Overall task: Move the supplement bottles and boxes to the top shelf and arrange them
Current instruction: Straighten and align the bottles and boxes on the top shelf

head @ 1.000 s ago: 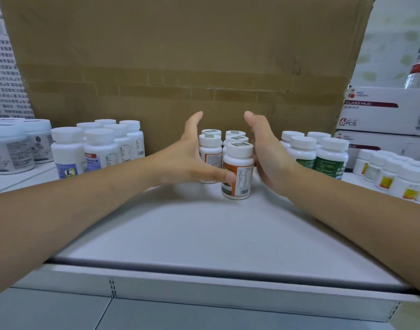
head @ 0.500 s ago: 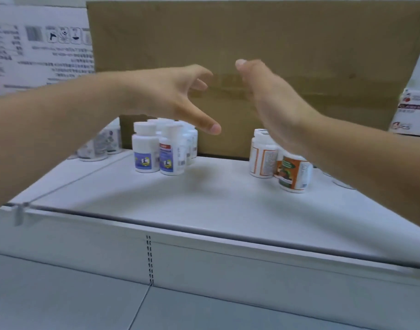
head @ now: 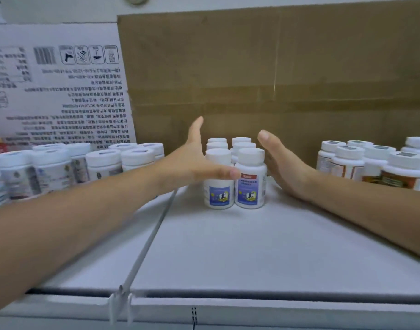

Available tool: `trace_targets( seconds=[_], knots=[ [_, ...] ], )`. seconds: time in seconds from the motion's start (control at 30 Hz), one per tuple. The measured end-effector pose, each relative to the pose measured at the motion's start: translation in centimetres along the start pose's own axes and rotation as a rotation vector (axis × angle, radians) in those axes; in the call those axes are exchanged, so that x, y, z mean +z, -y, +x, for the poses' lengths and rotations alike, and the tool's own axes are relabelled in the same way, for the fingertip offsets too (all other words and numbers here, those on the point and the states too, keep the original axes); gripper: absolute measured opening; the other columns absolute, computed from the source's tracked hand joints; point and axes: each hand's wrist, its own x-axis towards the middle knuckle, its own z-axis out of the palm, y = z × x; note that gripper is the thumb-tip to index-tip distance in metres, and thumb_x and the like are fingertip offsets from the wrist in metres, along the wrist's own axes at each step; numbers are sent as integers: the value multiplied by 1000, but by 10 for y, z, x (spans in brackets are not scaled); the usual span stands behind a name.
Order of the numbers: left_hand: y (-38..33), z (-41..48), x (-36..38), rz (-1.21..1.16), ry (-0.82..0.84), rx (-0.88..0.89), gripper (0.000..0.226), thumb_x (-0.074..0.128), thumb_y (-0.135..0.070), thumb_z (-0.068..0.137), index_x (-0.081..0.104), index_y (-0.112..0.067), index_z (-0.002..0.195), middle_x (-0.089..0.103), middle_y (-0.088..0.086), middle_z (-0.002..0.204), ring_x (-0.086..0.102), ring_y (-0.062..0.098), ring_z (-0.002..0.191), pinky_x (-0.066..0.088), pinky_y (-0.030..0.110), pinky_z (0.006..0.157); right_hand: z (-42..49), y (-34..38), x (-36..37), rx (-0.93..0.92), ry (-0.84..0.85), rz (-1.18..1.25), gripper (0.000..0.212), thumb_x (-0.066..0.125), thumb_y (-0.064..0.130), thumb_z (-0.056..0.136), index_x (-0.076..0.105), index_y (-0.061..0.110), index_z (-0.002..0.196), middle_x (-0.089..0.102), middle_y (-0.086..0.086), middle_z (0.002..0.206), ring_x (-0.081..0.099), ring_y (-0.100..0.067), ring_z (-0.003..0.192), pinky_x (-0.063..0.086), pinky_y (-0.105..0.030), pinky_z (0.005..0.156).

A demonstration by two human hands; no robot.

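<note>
White shelf [head: 228,246], seen from the head view, backed by a brown cardboard box [head: 275,67]. Blue-label bottles [head: 249,186] stand in two rows mid-shelf, well back from the front lip. Left hand [head: 192,163], fingers straight, flanks their left side, thumb across the front bottle. Right hand [head: 283,167], flat, flanks the right; contact unclear. Divider rail [head: 149,244] runs just left; orange-label bottles [head: 404,172] stand apart at right.
</note>
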Motion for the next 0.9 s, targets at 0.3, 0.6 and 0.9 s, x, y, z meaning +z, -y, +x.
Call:
trace_targets(
  seconds=[0.3, 0.6, 0.9],
  knots=[
    [26, 10, 7, -88, 154, -12, 155, 84, -51, 39, -20, -29, 152, 38, -33, 136, 44, -17, 117, 40, 8, 91, 1, -11, 4, -8, 76, 50, 120, 54, 81, 55, 11, 31, 155, 28, 9, 158, 33, -15, 142, 26, -47, 117],
    [31, 13, 8, -93, 167, 36, 152, 83, -51, 44, -21, -26, 151, 32, -34, 138, 36, -40, 98, 36, -6, 75, -1, -9, 6, -30, 103, -73, 111, 49, 88, 55, 21, 39, 151, 35, 19, 149, 37, -8, 139, 25, -44, 118],
    [28, 12, 11, -89, 159, 42, 148, 85, -48, 44, -13, -28, 153, 30, -40, 136, 41, -22, 121, 40, 17, 104, -13, -6, 3, -51, 72, -271, 114, 41, 83, 53, 5, 41, 153, 20, 10, 157, 37, -13, 135, 36, -41, 110]
  ],
)
